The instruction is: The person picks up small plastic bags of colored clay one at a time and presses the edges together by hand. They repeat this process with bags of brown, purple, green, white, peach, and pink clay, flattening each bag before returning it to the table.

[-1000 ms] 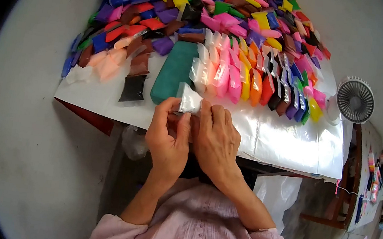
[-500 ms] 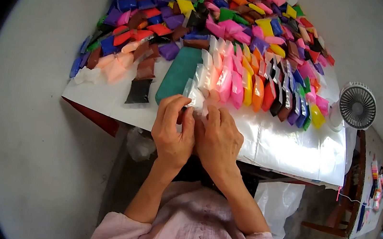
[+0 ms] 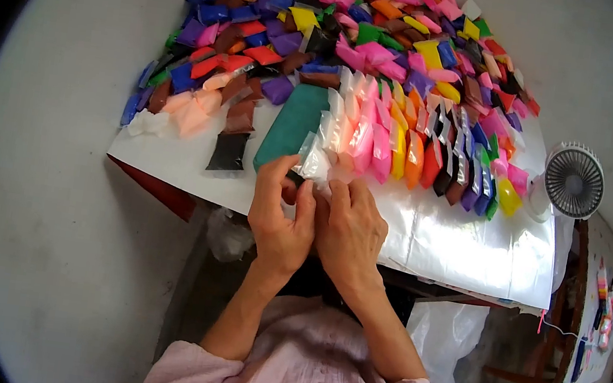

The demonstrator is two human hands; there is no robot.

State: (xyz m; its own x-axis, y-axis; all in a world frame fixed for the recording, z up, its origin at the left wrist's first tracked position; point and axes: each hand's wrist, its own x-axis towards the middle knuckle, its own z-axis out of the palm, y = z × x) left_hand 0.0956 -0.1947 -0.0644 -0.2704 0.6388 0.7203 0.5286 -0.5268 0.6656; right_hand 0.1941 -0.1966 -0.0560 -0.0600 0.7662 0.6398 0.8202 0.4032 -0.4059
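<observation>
A small clear packet with white filling is at my fingertips, near the table's front edge. My left hand is curled, its index finger and thumb against the packet's left and lower side. My right hand has its fingers bent together at the packet's lower right edge; the fingertips are partly hidden. Just beyond stands a row of upright packets sorted by colour, from white through pink, yellow, orange and black to blue. A green block is at the row's left end.
A heap of mixed coloured packets covers the back of the white-covered table. A black packet lies left of the green block. A white fan stands at the right edge. Another table is farther right.
The view has shifted slightly, so the table sits a little lower and to the right. More of the white packet shows above my fingers, which have moved slightly.
</observation>
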